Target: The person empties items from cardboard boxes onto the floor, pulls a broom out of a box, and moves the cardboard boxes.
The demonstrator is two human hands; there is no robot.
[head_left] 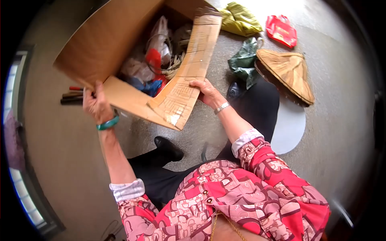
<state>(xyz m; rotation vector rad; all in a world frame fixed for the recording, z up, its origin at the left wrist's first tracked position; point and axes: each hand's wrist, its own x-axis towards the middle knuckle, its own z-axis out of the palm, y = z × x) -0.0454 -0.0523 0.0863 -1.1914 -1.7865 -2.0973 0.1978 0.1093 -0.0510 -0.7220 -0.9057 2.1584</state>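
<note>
A large cardboard box (106,42) stands before me with its flaps spread. My left hand (97,105), a green bangle at its wrist, is closed on the near left corner of the box, thumb on the inner side. On the right, my right hand (206,91) grips the edge of a creased, taped flap (197,52), its thumb lying on top. Inside the box are white plastic bags (160,38), a red bag or wrapping (153,60) and a blue plastic bag (149,86). The fingers under the flap are partly hidden.
A yellow-green sack (241,19), a red bag (281,31) and a dark green plastic bag (244,58) lie to the right. A conical straw hat (287,72) rests beside my knee. Dark and red rods (71,96) lie left of the box.
</note>
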